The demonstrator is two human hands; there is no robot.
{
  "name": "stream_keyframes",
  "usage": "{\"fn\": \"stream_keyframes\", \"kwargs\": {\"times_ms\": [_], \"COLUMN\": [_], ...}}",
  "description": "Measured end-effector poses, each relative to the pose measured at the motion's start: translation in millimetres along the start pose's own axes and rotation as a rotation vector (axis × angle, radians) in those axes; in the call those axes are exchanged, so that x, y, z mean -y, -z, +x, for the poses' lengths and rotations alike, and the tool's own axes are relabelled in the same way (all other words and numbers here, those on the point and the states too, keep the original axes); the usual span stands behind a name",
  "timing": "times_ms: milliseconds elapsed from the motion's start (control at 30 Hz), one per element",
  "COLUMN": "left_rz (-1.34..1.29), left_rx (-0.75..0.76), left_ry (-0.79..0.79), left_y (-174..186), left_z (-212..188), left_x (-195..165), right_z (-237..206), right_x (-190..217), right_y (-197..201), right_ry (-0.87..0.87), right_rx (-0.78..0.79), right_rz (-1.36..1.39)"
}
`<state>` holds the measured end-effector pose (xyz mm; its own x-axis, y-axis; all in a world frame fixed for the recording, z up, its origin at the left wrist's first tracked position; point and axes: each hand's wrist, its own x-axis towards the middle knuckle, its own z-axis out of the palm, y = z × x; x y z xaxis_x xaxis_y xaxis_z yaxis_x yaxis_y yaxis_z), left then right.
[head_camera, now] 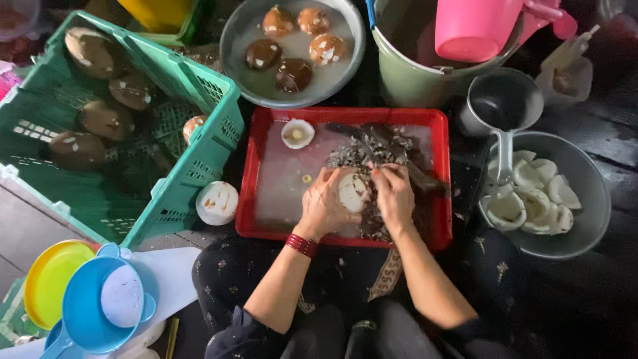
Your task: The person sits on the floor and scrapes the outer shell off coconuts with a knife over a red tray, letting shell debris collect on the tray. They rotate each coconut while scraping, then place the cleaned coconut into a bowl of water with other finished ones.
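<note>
Single head cam, looked almost straight down from above lap & knees. Fairly near: red tray [252,166] sat mid-frame, green crate [199,133] at upper left, grey bowl [591,199] at right edge. No second view to overlap.

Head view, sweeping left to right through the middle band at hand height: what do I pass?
Green crate → peeled white coconut on the floor → red tray → left hand → coconut piece held between both hands → right hand → metal bowl of white coconut pieces.
</note>
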<state>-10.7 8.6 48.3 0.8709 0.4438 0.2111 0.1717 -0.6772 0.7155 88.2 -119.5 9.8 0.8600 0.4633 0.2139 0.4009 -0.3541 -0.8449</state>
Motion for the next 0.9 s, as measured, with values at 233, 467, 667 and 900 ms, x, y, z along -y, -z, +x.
{"fn": "stream_keyframes", "kwargs": {"times_ms": [233, 467, 667, 900], "left_rz": [0.027, 0.131, 0.193, -0.038], "left_rx": [-0.018, 0.016, -0.184, 0.027], "left_ry": [-0.038, 0.04, -0.176, 0.224], "left_y": [-0.6, -13.1, -9.6, -0.9], "left_z": [-0.2, -8.5, -19.8, 3.3], "left_x": [4.2, 10.8, -10.4, -3.3], "right_z": [4.3, 5.6, 24.0, -9.5], "right_x": [-1.4, -21.0, -64.4, -13.6], "right_y": [1.9, -3.7, -6.3, -7.0], "right_ry": [-0.151, 0.06, -0.417, 0.341], "right_rx": [0.055, 0.062, 0.193, -0.132], "right_rz": [0.066, -0.068, 0.62, -0.14]}}
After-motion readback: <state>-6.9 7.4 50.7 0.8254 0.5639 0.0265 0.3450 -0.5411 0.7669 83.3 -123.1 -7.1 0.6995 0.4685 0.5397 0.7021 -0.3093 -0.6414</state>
